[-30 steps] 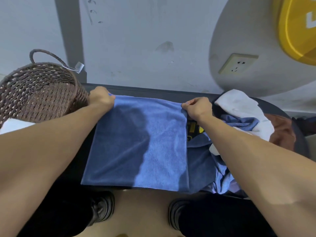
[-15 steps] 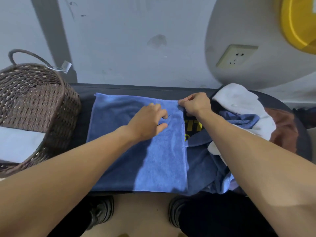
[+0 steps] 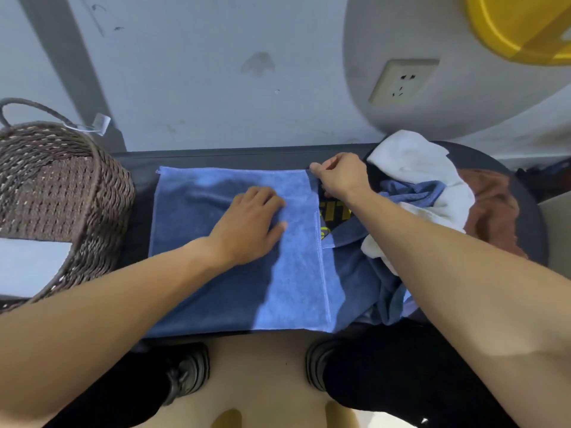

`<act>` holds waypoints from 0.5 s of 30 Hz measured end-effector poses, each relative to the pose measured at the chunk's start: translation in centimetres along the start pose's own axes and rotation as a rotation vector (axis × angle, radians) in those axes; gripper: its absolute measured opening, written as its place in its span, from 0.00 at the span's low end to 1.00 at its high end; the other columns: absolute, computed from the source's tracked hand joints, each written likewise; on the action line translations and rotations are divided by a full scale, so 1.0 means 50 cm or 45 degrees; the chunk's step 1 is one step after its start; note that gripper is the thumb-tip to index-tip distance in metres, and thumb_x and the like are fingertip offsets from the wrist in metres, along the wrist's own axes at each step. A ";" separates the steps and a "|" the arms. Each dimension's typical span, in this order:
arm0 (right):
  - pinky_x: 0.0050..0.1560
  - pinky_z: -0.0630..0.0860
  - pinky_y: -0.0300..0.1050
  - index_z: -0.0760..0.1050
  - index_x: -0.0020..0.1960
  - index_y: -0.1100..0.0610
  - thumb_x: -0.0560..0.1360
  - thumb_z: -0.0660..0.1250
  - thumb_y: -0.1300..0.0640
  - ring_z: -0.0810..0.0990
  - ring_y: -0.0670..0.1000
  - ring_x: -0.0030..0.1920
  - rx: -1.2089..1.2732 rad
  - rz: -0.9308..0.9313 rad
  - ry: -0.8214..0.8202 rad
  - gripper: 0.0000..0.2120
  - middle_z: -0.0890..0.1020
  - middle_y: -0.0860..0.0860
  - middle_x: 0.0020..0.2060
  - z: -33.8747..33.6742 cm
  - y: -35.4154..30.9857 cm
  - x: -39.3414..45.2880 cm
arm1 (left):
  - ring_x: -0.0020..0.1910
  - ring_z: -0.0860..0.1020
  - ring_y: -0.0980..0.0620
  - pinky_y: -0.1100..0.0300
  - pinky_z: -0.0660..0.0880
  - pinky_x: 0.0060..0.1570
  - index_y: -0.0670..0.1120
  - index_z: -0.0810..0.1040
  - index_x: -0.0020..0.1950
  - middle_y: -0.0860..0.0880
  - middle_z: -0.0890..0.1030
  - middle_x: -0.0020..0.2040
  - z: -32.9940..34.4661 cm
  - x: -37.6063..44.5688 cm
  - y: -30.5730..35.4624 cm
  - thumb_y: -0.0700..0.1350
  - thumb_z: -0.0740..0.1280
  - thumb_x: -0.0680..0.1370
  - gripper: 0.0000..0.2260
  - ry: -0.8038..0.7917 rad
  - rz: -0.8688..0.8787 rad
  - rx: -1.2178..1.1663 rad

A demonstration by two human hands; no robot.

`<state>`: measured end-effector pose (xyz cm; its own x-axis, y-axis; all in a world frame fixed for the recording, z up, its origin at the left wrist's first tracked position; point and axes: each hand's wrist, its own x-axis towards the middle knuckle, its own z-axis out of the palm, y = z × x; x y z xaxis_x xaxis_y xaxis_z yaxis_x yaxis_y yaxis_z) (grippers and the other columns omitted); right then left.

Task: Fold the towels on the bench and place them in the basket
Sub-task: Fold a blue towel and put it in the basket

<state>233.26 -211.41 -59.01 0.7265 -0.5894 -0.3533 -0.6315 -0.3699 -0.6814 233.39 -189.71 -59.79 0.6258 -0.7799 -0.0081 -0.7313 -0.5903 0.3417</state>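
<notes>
Blue terry cloth, a towel point(image 3: 234, 257) spread flat and roughly square, covers the middle of the dark bench point(image 3: 216, 156). Its near edge hangs a little over the bench's front edge. The nap looks soft and even, with a faint crease running across its far part.

The woven brown basket point(image 3: 61, 186) stands to the left of the blue towel and is cut off by the frame's left edge. Something pale lies inside it, too little of it showing to name. To the right of the blue towel lies a heap of unfolded cloth: a white towel point(image 3: 414, 168), a rust-brown one point(image 3: 494, 208) and darker blue pieces point(image 3: 364, 273), all partly hidden by the right forearm. Yellow lettering on a black patch beside the blue towel's right edge is perhaps part of the bench, though it is mostly covered.

The left hand point(image 3: 250, 223) rests palm down on the blue towel, fingers stretched out and lying close together, toward its far right part. The right hand point(image 3: 340, 177) is at the blue towel's far right corner, thumb and fingers pinched on the cloth there. The two hands are near each other but apart.
</notes>
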 end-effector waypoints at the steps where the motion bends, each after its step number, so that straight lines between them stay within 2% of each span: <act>1: 0.47 0.75 0.42 0.79 0.45 0.59 0.74 0.71 0.50 0.80 0.52 0.43 -0.051 -0.050 0.063 0.11 0.84 0.53 0.43 -0.005 0.004 -0.018 | 0.61 0.72 0.43 0.49 0.68 0.59 0.43 0.76 0.62 0.46 0.76 0.61 -0.002 0.015 -0.009 0.47 0.64 0.79 0.13 0.060 -0.050 -0.033; 3: 0.45 0.75 0.41 0.80 0.43 0.60 0.74 0.70 0.51 0.80 0.51 0.41 -0.170 -0.102 0.082 0.11 0.84 0.52 0.40 -0.012 0.012 -0.062 | 0.62 0.72 0.42 0.48 0.69 0.60 0.43 0.77 0.64 0.46 0.76 0.63 -0.005 0.047 -0.029 0.44 0.61 0.81 0.13 0.078 -0.156 -0.089; 6: 0.38 0.81 0.44 0.81 0.37 0.64 0.73 0.69 0.48 0.80 0.53 0.28 -0.307 0.010 -0.272 0.18 0.83 0.55 0.28 -0.020 0.025 -0.127 | 0.64 0.70 0.45 0.47 0.69 0.61 0.47 0.75 0.68 0.48 0.73 0.67 0.006 0.074 -0.047 0.44 0.59 0.81 0.16 -0.073 -0.213 -0.043; 8: 0.30 0.75 0.42 0.79 0.35 0.62 0.72 0.70 0.45 0.75 0.53 0.23 -0.414 0.093 -0.505 0.20 0.79 0.53 0.24 -0.023 0.036 -0.167 | 0.65 0.69 0.46 0.47 0.70 0.60 0.48 0.74 0.69 0.50 0.72 0.67 0.012 0.074 -0.049 0.45 0.62 0.79 0.18 -0.106 -0.206 0.031; 11: 0.30 0.73 0.41 0.73 0.33 0.58 0.70 0.75 0.43 0.73 0.53 0.24 -0.574 0.097 -0.649 0.21 0.74 0.52 0.24 -0.026 0.042 -0.206 | 0.65 0.68 0.47 0.48 0.69 0.59 0.50 0.74 0.69 0.50 0.71 0.67 0.016 0.071 -0.051 0.47 0.65 0.77 0.19 -0.089 -0.223 0.051; 13: 0.28 0.71 0.40 0.71 0.30 0.57 0.70 0.76 0.44 0.73 0.52 0.23 -0.772 0.045 -0.746 0.21 0.74 0.51 0.22 -0.029 0.041 -0.226 | 0.66 0.66 0.49 0.51 0.65 0.61 0.53 0.75 0.66 0.52 0.70 0.66 0.014 0.073 -0.056 0.47 0.67 0.77 0.18 -0.080 -0.321 -0.110; 15: 0.26 0.69 0.38 0.72 0.30 0.56 0.70 0.75 0.46 0.72 0.51 0.23 -0.770 0.045 -0.807 0.19 0.73 0.48 0.18 -0.028 0.051 -0.249 | 0.67 0.64 0.52 0.56 0.59 0.63 0.56 0.77 0.64 0.55 0.69 0.65 0.007 0.080 -0.065 0.47 0.68 0.77 0.15 -0.131 -0.421 -0.335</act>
<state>222.24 -206.03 -55.43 0.6039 -0.1639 -0.7800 -0.5611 -0.7824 -0.2700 238.19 -191.00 -61.25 0.7749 -0.5820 -0.2465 -0.3933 -0.7493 0.5328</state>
